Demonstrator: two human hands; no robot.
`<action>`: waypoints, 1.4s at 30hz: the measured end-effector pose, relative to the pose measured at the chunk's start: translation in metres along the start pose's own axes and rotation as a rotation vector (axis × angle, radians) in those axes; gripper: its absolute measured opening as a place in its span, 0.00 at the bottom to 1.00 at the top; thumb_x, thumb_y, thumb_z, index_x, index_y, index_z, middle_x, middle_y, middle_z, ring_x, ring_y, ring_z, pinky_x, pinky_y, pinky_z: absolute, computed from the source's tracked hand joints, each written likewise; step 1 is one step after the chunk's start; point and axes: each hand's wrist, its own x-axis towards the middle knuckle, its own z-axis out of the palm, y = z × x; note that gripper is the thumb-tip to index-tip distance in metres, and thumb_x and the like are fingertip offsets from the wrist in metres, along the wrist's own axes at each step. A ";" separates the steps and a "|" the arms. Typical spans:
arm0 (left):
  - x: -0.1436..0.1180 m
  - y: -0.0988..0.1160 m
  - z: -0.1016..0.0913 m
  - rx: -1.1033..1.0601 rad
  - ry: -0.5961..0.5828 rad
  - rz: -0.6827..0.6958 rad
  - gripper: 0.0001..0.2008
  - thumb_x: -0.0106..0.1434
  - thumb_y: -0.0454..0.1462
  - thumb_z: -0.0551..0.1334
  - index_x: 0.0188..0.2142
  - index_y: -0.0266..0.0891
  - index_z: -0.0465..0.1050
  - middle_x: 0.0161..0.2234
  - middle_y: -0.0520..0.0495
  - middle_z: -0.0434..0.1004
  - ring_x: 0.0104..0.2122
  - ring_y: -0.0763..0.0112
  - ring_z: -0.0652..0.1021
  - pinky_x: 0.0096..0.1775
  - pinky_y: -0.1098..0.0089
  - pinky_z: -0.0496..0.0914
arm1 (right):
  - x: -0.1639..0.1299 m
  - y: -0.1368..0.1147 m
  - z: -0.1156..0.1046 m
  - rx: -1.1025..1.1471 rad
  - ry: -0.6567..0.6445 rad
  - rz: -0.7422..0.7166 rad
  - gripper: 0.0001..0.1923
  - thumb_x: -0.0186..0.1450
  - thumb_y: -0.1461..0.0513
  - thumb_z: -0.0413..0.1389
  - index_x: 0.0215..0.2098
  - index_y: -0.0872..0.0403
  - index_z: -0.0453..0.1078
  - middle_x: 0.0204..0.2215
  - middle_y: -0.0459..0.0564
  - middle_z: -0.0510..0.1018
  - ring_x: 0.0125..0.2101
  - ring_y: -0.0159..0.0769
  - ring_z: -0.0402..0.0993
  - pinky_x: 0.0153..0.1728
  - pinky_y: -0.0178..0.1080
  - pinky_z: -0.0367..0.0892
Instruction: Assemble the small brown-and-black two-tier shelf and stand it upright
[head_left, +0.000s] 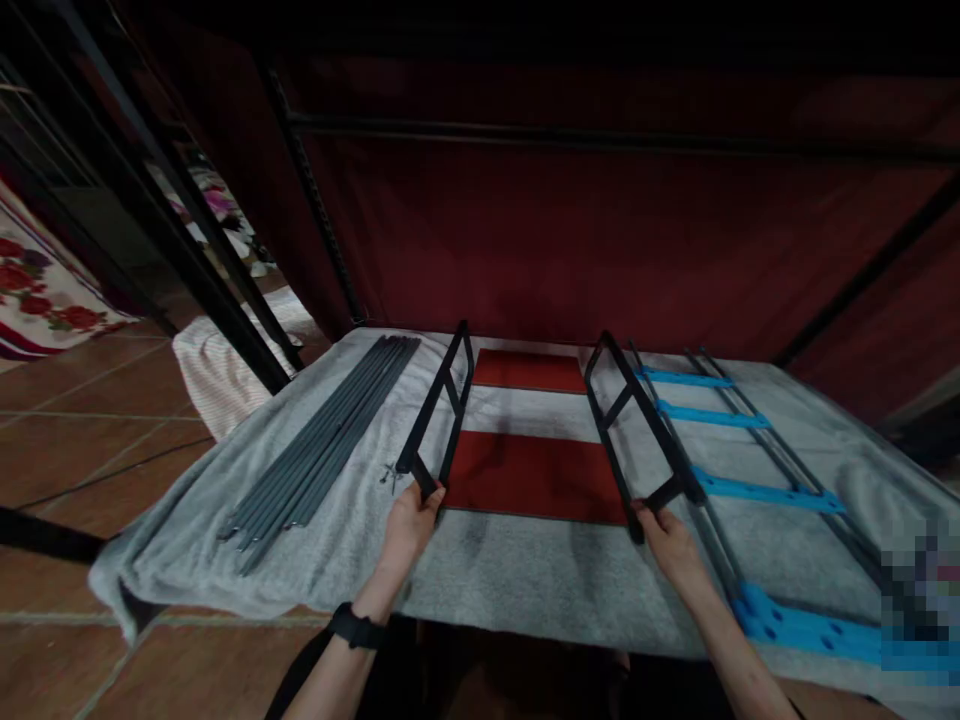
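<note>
My left hand [409, 525] grips the near end of a black metal side frame [434, 398], with the fingers wrapped round its lower bar. A matching black metal side frame [654, 413] is held at its near end by my right hand [666, 540]. Both frames stand on edge, one at each side of two red panels. The larger red panel [536, 475] lies closer to me, while the narrower red panel [529, 371] lies farther back. Whether the frames are joined to the panels, I cannot tell.
Grey rods [330, 445] lie bundled on the left of the grey blanket [525, 570], beside small screws [389, 477]. At right lies a ladder-like assembly of rods and blue crosspieces [765, 490]. A dark red curtain [570, 240] and black posts [172, 250] bound the surface.
</note>
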 end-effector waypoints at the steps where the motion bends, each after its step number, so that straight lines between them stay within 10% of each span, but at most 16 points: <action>1: -0.002 0.001 0.001 0.067 0.004 0.004 0.10 0.64 0.39 0.60 0.40 0.35 0.76 0.37 0.41 0.82 0.39 0.59 0.81 0.41 0.65 0.70 | -0.002 -0.001 0.002 -0.037 -0.003 -0.009 0.29 0.65 0.45 0.45 0.47 0.56 0.75 0.37 0.60 0.83 0.45 0.52 0.80 0.41 0.44 0.72; 21: -0.015 0.024 -0.004 0.491 -0.093 -0.018 0.15 0.70 0.40 0.55 0.47 0.32 0.73 0.43 0.33 0.81 0.47 0.55 0.80 0.43 0.66 0.69 | -0.048 0.005 0.009 -0.231 0.099 -0.123 0.27 0.65 0.50 0.46 0.57 0.55 0.62 0.50 0.60 0.75 0.48 0.51 0.77 0.49 0.50 0.71; 26: -0.013 0.019 -0.002 0.456 -0.070 0.011 0.14 0.70 0.40 0.55 0.47 0.34 0.74 0.42 0.35 0.82 0.46 0.59 0.80 0.43 0.68 0.68 | -0.081 -0.032 0.036 -0.056 -0.095 -0.362 0.17 0.68 0.54 0.46 0.51 0.48 0.69 0.48 0.53 0.76 0.46 0.44 0.77 0.47 0.45 0.73; 29: -0.013 0.016 0.001 0.458 -0.058 0.029 0.15 0.70 0.41 0.55 0.48 0.33 0.74 0.43 0.35 0.81 0.46 0.59 0.80 0.45 0.67 0.68 | -0.056 -0.081 0.062 -0.012 -0.113 -0.586 0.19 0.68 0.59 0.46 0.55 0.48 0.68 0.53 0.53 0.74 0.55 0.42 0.71 0.57 0.44 0.67; 33: -0.013 0.013 0.002 0.507 -0.043 0.029 0.16 0.71 0.42 0.55 0.48 0.32 0.74 0.44 0.33 0.81 0.46 0.57 0.80 0.44 0.67 0.68 | 0.010 -0.135 0.089 -0.252 -0.103 -0.519 0.20 0.70 0.63 0.45 0.57 0.55 0.67 0.56 0.59 0.71 0.58 0.45 0.66 0.61 0.45 0.60; 42: -0.016 0.015 -0.002 0.547 -0.067 0.032 0.16 0.71 0.41 0.56 0.46 0.30 0.75 0.40 0.33 0.82 0.45 0.56 0.81 0.42 0.66 0.68 | 0.086 -0.162 0.100 -0.606 -0.321 -0.412 0.16 0.73 0.58 0.45 0.49 0.56 0.71 0.53 0.58 0.72 0.52 0.42 0.69 0.52 0.42 0.60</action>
